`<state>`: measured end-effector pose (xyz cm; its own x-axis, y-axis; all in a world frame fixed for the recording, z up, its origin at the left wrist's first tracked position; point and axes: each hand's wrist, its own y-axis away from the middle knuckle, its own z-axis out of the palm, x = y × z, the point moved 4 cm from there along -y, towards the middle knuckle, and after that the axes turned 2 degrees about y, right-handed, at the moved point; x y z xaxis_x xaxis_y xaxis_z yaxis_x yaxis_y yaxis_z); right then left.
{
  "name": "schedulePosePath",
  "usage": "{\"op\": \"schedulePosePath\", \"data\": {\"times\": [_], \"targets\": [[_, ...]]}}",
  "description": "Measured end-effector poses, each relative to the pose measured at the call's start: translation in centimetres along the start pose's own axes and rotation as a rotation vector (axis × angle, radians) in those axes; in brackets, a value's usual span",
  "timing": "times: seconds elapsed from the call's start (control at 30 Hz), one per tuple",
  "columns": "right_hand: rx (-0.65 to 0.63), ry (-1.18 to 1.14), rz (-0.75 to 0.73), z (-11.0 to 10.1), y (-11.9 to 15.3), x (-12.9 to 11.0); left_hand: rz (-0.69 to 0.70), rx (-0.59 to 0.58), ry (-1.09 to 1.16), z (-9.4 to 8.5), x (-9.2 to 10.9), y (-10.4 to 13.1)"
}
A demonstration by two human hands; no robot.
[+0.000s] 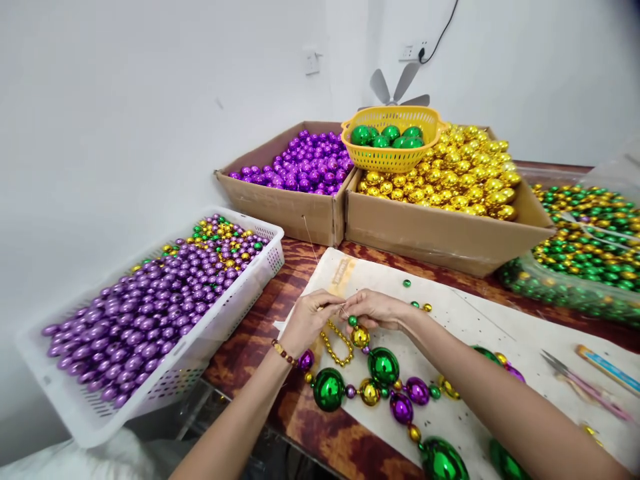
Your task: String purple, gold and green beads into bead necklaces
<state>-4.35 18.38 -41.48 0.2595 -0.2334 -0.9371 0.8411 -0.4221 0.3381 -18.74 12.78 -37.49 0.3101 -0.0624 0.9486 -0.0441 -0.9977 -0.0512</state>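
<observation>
My left hand (pixel 309 321) and my right hand (pixel 376 309) meet above the white sheet, fingertips pinched close together. Both grip a thin thread (pixel 311 239), whose loose end stands up past the left fingers. Under the right fingers hangs a bead necklace (pixel 384 366) of large green, gold and purple shiny balls with small beads between. A small loop of gold beads (pixel 336 348) hangs beside it. The necklace spreads over the sheet and the table's front edge, partly hidden by my right forearm. The exact pinch point is too small to make out.
A white basket (pixel 270 235) of purple beads stands left. Behind are cardboard boxes of purple balls (pixel 300 205) and gold balls (pixel 440 237), with a yellow basket (pixel 387 160) on top. A clear tub (pixel 537 283) of mixed beads, tweezers (pixel 590 387) and a box cutter (pixel 610 369) are at right.
</observation>
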Motion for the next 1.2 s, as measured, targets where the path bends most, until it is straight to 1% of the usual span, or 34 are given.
{"op": "schedulePosePath", "data": {"times": [0.1,0.17,0.23,0.3,0.37,0.47,0.53,0.63,0.7,0.77,0.87,0.93,1.0,1.1,1.2], "targets": [[0.137,0.078,-0.025,-0.4,-0.1,0.1,-0.187,0.035,0.184,0.0,-1.2,-0.3],[0.245,0.153,-0.063,-0.5,0.3,-0.1,-0.299,0.02,0.29,0.2,-2.1,-0.4],[0.358,0.239,-0.126,-0.2,1.0,-0.7,-0.359,-0.006,0.356,0.4,-2.6,-0.4],[0.439,0.317,-0.191,0.6,2.1,-1.3,-0.406,-0.027,0.426,0.6,-2.8,-0.4],[0.46,0.368,-0.236,1.7,3.2,-1.8,-0.434,-0.042,0.483,0.8,-2.7,-0.3],[0.403,0.373,-0.265,2.8,4.3,-2.0,-0.448,-0.063,0.531,0.9,-2.1,-0.1],[0.358,0.329,-0.26,2.6,4.6,-1.9,-0.433,-0.075,0.525,0.8,-1.4,0.0],[0.344,0.201,-0.206,1.2,4.1,-1.4,-0.372,-0.127,0.465,0.7,-0.1,0.1],[0.31,0.105,-0.151,0.3,3.4,-1.0,-0.308,-0.174,0.384,0.8,0.8,0.1],[0.222,0.025,-0.1,-0.1,2.7,-0.5,-0.203,-0.184,0.254,0.9,1.6,0.0],[0.099,-0.061,-0.048,-0.1,1.9,0.1,-0.005,-0.137,0.04,0.8,2.5,-0.1],[0.048,-0.097,-0.027,-0.1,1.6,0.3,0.099,-0.119,-0.055,0.8,2.7,0.0],[0.013,-0.116,-0.012,0.0,1.4,0.6,0.168,-0.11,-0.096,1.0,2.7,0.1],[0.011,-0.117,-0.011,0.1,1.1,0.9,0.2,-0.079,-0.077,1.2,2.5,0.1],[0.089,-0.084,-0.046,0.0,1.2,0.9,0.131,-0.013,0.025,1.3,1.8,-0.2]]}}
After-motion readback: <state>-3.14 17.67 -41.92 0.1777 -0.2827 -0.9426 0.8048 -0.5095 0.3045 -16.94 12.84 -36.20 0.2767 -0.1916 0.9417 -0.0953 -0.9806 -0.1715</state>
